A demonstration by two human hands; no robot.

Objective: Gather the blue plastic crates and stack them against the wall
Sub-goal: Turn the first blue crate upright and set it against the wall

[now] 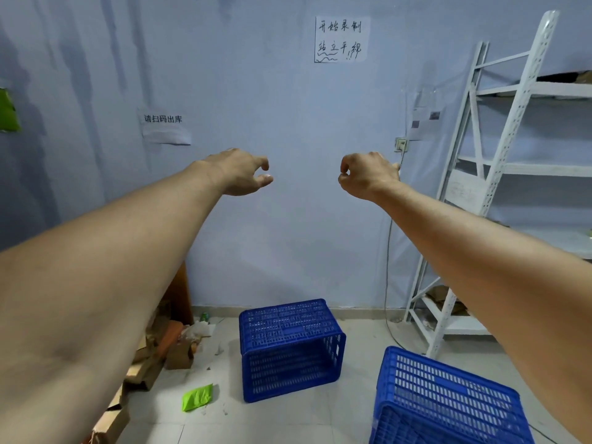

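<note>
A blue plastic crate point(290, 349) sits upside down on the tiled floor close to the pale blue wall point(288, 219). A second blue crate point(448, 402) lies tilted at the lower right, partly cut off by the frame edge. Both my arms are stretched out in front of me at chest height, well above the crates. My left hand point(238, 171) holds nothing, its fingers curled loosely and apart. My right hand point(366, 174) also holds nothing, fingers curled inward with thumb and forefinger nearly touching.
A white metal shelving rack point(480, 187) stands at the right against the wall. Cardboard scraps point(150, 357) and a green wrapper point(197, 397) litter the floor at the left. A cable point(388, 283) hangs down the wall from a socket point(400, 144).
</note>
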